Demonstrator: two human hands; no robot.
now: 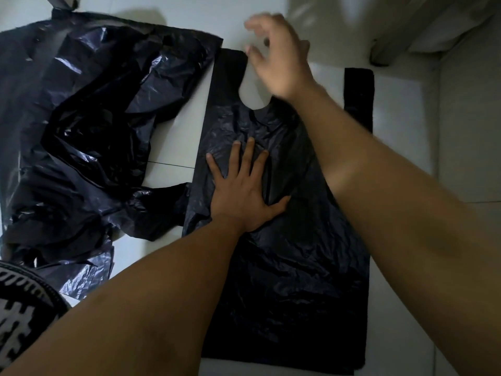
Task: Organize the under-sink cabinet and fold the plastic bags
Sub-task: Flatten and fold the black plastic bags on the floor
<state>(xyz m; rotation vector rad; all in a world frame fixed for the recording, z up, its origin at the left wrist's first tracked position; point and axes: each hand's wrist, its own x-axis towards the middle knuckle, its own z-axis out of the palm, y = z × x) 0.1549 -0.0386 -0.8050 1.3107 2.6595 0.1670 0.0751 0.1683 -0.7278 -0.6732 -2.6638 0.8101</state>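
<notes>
Reference item: flat black plastic bag point(292, 280), spread on the pale tiled floor point(173, 147).

1. Flat black plastic bag. It lies body-down on the floor with its closed bottom edge nearest the person and its two handle strips at the far end. The surface is creased but spread out in one layer.

2. Handle strips. The strip on the pile side point(227, 77) lies straight on the floor. The opposite strip point(359, 88) also lies flat, partly hidden behind the right forearm.

3. Left hand point(241, 196). It rests palm-down on the middle of the flat bag. Its fingers point(235, 156) are straight and spread, pressing the plastic against the floor.

4. Right hand point(276, 61). It is above the far end of the flat bag, over the cut-out between the handle strips, close to the tip of the pile-side strip. It is motion-blurred; the fingers appear loosely curled, and whether they hold the strip cannot be told.

5. Pile of crumpled black bags point(81, 131). It lies on the floor beside the flat bag, on the left-hand side, touching its edge near the left wrist.

6. Patterned black-and-white fabric point(19, 316). It sits at the near corner beyond the pile.
</notes>
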